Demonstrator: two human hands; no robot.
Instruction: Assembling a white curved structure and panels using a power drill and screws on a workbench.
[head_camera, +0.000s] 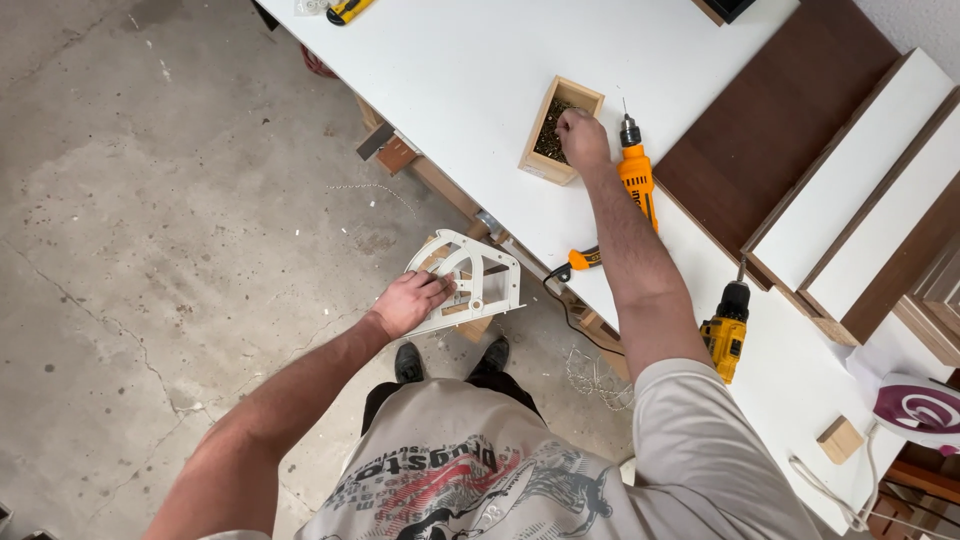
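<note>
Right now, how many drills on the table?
2. An orange drill lies beside the right hand, which is at the wooden box. A yellow drill lies nearer the table's front edge. Others may be out of frame.

This is a woodworking or cabinet-making workshop. A long white bench stands on a bare, cracked concrete floor with scraps of wood under the bench's edge. An orange corded drill and a yellow cordless drill lie on the bench, beside a small wooden box filled with screws. Brown and white boards are stacked at one end, and a loose wooden block sits nearby.
</note>
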